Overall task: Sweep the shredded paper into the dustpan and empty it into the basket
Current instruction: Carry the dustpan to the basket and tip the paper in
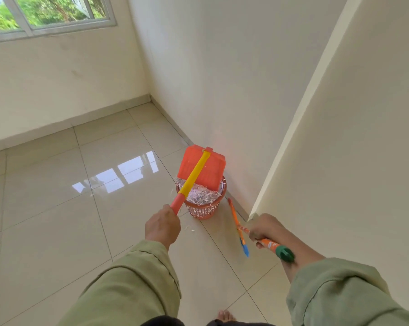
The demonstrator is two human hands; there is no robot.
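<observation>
**Dustpan tipped over the basket**

The left hand (163, 226) grips the yellow-and-red handle of the orange dustpan (201, 167), which is tilted over the orange basket (201, 209) full of shredded paper (202, 196). The right hand (264, 228) holds the orange broom handle (268, 243). A few shreds lie on the tiled floor (57, 208).

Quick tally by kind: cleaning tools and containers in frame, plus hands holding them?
Dustpan: 1, tipped over the basket, handle gripped by the left hand
Broom: 1, handle gripped by the right hand
Basket: 1, holding shredded paper
Hands: 2
Total: 5
</observation>
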